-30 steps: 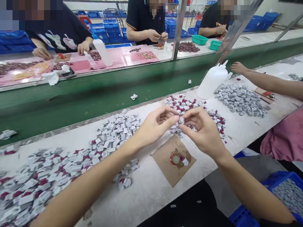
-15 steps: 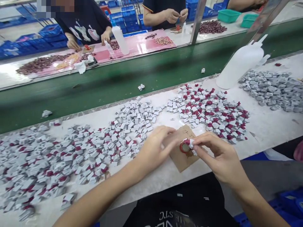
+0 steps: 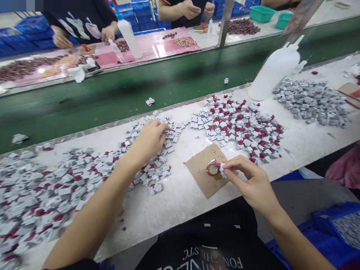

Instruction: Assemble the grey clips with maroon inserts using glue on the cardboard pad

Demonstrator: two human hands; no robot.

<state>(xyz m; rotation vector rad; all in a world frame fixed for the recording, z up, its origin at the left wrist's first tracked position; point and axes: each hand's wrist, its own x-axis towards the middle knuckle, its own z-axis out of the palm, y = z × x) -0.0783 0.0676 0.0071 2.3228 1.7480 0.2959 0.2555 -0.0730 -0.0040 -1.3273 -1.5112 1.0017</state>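
My right hand pinches a small grey-and-dark-red plastic piece between thumb and fingertips. The piece meets the edge of a small round red dish with a pale centre, which rests on a square of brown cardboard. Over the left-hand heap of small grey pieces, my left hand reaches down with bent fingers, thumb and forefinger apart. Some of its fingertips are hidden among the pieces, and nothing held shows between them.
A heap of grey-and-dark-red pieces lies beyond the cardboard. White squeeze bottles and more grey pieces stand to the right. Past the green belt, co-workers' hands work at a bench with a pink sheet.
My left hand has moved from beside the dish, left and away from me, to the grey heap. My right hand still pinches its piece at the dish. The view has shifted slightly.
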